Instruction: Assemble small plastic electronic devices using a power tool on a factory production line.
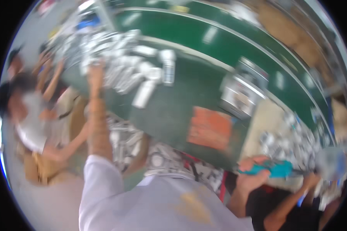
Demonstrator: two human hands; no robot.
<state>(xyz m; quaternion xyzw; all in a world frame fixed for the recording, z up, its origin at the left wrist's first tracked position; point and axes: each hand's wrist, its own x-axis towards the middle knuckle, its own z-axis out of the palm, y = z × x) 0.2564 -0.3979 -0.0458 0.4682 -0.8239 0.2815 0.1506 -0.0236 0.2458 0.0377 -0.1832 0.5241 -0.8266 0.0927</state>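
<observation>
My left arm stretches forward, and my left hand (pixel 96 71) is at the near edge of a heap of white plastic parts (pixel 121 67). Motion smears its fingers, so a hold on any part cannot be made out. Over at the right, my right hand (pixel 254 175) is closed round a teal electric screwdriver (pixel 275 169), whose dark narrow end points right. A white cylindrical piece (pixel 144 93) and another with a rounded head (pixel 167 66) lie on the green table (pixel 169 104) right of the heap.
An orange mat (pixel 210 128) lies near the table's front edge, with a silver-grey box (pixel 243 87) behind it. Small grey-white parts (pixel 291 140) cover a pale surface at right. Co-workers sit at left, one in a white shirt (pixel 31 127); another's hand (pixel 311 180) is near the screwdriver's tip.
</observation>
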